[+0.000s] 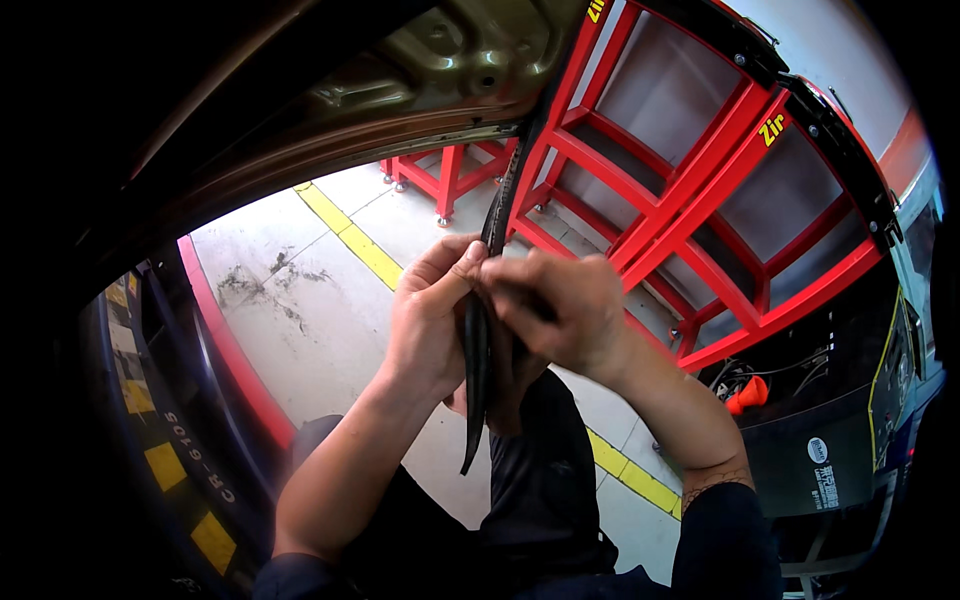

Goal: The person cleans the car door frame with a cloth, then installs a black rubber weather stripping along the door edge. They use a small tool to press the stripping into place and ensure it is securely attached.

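A long black rubber seal strip hangs down from the lower corner of a painted metal vehicle panel. Its tapered loose end dangles below my hands. My left hand is closed round the strip, with the thumb pressed on it near the top of the grip. Close against it, my right hand has its fingers curled in a pinch at the same spot on the strip. The right fingers are slightly smeared by motion, and the exact point of contact is partly hidden between the hands.
Red metal frame stands are at the right and behind the strip. A yellow floor line crosses the pale tiles. To the left runs a dark beam with yellow blocks. An orange object and cables lie on dark equipment at the right.
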Demonstrator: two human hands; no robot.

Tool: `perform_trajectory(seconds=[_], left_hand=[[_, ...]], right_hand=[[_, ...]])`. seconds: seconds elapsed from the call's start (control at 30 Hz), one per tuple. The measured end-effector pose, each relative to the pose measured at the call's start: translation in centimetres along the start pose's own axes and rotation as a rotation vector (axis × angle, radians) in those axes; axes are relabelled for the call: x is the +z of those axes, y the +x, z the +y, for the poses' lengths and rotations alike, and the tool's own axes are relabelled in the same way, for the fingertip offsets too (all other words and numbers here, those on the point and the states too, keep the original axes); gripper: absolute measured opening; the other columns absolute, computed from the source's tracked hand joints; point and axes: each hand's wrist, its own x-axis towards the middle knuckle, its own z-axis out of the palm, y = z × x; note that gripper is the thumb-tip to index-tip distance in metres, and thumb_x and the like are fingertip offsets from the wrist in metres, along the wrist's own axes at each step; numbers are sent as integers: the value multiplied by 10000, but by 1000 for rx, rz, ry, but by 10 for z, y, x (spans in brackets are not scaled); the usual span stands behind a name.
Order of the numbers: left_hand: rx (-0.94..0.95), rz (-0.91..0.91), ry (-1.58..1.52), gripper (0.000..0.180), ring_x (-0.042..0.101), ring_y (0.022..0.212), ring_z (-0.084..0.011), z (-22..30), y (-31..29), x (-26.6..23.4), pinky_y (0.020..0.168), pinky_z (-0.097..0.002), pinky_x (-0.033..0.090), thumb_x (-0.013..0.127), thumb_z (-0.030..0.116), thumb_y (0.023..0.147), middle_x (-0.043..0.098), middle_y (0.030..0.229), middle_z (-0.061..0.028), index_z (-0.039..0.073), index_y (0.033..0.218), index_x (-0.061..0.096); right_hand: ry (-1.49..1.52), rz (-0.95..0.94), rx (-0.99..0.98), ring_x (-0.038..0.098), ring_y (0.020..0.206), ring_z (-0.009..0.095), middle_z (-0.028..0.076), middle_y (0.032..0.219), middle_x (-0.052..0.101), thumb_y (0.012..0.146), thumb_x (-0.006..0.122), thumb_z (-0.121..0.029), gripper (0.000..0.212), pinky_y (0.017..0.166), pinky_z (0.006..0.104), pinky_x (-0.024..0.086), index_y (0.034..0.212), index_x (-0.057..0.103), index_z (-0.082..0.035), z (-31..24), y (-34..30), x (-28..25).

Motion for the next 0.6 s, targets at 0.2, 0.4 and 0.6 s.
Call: perform_trajectory(seconds=[0.2,0.4,0.6], left_hand=[[48,22,77,229,688,786,-130,-2,0,-5,697,-241,574,563,179,1085,698,941,-92,-10,1193,635],[138,123,135,196,631,748,-88,-4,0,7,663,-225,536,603,138,1066,670,913,-56,-23,1168,646],[172,131,237,200,588,736,-79,-2,3,10,653,-219,511,593,144,1071,623,879,-29,-24,1165,646]], right_hand=[[-81,-61,212,699,622,230,54,763,672,958,747,-258,197,544,345,526,1075,675,-117,-15,7,-16],[443,-20,648,611,601,129,78,683,637,964,760,-308,314,558,296,473,926,681,-7,-17,2,-1],[474,-28,694,611,592,98,84,677,679,1001,717,-258,319,550,288,486,860,692,27,-25,-15,8]])
